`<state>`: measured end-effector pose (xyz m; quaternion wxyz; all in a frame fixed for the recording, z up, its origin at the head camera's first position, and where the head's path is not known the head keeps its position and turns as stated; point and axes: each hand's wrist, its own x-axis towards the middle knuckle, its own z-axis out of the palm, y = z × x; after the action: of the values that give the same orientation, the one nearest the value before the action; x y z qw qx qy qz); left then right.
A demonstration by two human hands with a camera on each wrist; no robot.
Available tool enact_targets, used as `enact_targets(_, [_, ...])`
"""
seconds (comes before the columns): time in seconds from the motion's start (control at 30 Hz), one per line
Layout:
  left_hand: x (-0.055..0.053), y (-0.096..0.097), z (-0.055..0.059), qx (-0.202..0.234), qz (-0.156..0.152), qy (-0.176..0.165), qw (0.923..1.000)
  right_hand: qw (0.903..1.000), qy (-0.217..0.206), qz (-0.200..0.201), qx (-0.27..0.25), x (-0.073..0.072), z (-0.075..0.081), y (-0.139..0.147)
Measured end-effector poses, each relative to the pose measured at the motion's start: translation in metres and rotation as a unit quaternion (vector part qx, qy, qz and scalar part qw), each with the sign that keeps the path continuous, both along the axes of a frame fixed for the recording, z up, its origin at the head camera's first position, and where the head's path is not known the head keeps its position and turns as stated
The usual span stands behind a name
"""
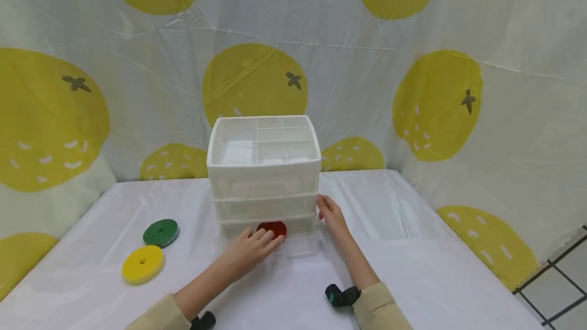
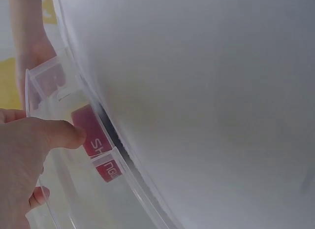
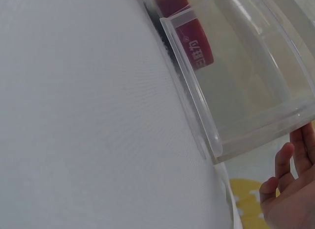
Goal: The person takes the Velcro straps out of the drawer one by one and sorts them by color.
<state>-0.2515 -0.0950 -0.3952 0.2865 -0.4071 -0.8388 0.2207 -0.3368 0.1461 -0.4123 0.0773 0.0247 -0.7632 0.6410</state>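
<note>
A white plastic drawer cabinet stands on the table with its clear bottom drawer pulled out. Inside that drawer lies a thick red disc, with white lettering on its rim in both wrist views. My left hand is over the drawer's front, fingers loosely bent at the disc. In the left wrist view the thumb of that hand overlaps one end of the red disc. My right hand rests its fingertips against the cabinet's right side, fingers relaxed.
A green disc and a yellow disc, each with a small centre hole, lie on the white-covered table to the left. Divided compartments form the cabinet's top. A patterned curtain hangs behind; a black wire grid is at lower right.
</note>
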Motion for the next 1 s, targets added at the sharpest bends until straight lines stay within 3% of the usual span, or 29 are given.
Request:
enact_targets(0.53, [0.017,0.0,-0.001,0.01,-0.027,0.024,0.9993,0.9998,-0.014,0.012,0.0,0.0,0.003,0.001])
enact_targets(0.77, [0.029,0.006,0.003,0.002,-0.019,-0.019,0.9996,0.9999,-0.013,0.009,-0.004,0.002,0.004,0.0])
enact_targets(1.0, [0.034,0.007,0.005,-0.006,-0.002,-0.04,0.9992,0.9999,-0.012,0.01,-0.003,0.002,0.004,0.0])
